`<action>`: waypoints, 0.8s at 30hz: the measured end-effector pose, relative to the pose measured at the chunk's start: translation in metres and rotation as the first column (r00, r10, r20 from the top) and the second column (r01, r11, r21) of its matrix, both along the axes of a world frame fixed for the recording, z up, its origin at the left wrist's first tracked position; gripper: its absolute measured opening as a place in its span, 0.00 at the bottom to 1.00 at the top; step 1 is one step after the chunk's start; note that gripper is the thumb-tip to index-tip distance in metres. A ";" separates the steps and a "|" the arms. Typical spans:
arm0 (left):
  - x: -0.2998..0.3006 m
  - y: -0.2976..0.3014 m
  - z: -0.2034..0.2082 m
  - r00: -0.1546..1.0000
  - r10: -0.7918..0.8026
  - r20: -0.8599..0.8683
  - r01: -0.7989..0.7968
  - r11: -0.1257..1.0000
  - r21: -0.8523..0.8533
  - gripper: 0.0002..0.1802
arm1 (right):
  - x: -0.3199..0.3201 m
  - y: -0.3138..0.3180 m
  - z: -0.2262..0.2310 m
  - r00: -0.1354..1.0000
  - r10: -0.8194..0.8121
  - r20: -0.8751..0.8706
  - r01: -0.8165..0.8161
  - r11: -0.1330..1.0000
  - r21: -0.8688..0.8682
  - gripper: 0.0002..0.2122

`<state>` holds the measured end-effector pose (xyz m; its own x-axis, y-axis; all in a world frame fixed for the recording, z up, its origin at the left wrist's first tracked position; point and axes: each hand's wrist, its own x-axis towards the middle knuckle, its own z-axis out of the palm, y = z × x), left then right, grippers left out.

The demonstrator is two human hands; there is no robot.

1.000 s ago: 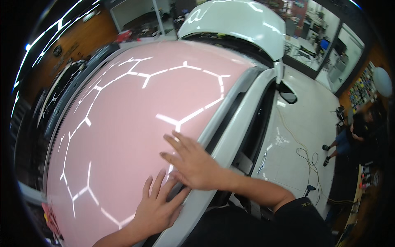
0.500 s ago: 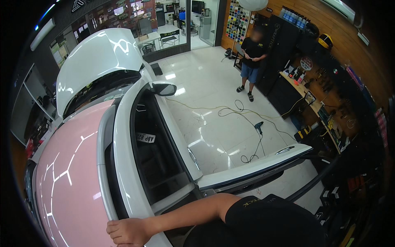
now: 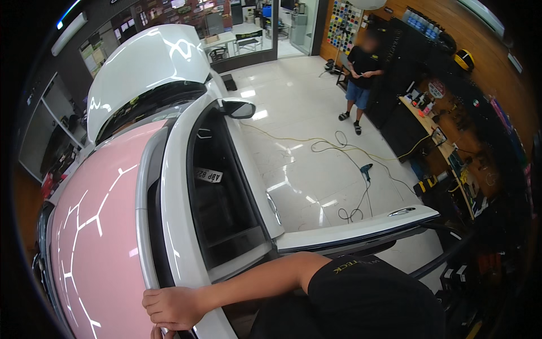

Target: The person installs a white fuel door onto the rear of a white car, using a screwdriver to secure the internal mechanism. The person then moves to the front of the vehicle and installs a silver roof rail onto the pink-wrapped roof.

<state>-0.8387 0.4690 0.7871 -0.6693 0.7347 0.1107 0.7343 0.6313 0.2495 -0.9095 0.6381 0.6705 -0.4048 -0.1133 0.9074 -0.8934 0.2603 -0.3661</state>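
Note:
My right arm reaches leftward across the white car point(image 3: 176, 226). My right hand point(image 3: 174, 308) is closed over the silver roof rail point(image 3: 148, 248), its fingers curled at the edge of the pink roof point(image 3: 101, 237). Just below it, a few fingertips of my left hand point(image 3: 162, 333) show at the bottom edge. The rest of that hand is out of the picture, and I cannot make out its grip. Beside my arm is the dark side window point(image 3: 223, 198), with a licence plate point(image 3: 208, 174) seen behind or in its glass.
An open white car door point(image 3: 361, 229) stands out to the right. A corded power tool point(image 3: 366, 171) and looped cables point(image 3: 339, 144) lie on the glossy floor. The hood point(image 3: 149, 62) is raised. Another person point(image 3: 362, 73) stands by dark cabinets, near a wooden workbench point(image 3: 420, 113).
The view has shifted, so the car and room sit further right and higher. My left fingertips have come into sight below my right hand, which stays on the rail.

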 end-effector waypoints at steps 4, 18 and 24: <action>-0.002 -0.002 -0.005 0.999 0.037 -0.037 -0.039 0.999 -0.031 0.28 | -0.004 -0.002 -0.002 1.000 -0.007 -0.012 0.007 1.000 0.006 0.05; 0.002 -0.003 -0.003 0.996 0.015 -0.088 -0.015 1.000 -0.002 0.26 | -0.001 -0.002 -0.002 0.999 -0.043 -0.024 0.043 0.999 0.023 0.06; 0.001 -0.003 -0.005 0.996 0.015 -0.084 -0.014 1.000 0.014 0.25 | 0.002 0.001 0.001 0.999 -0.035 -0.010 0.035 0.999 0.032 0.05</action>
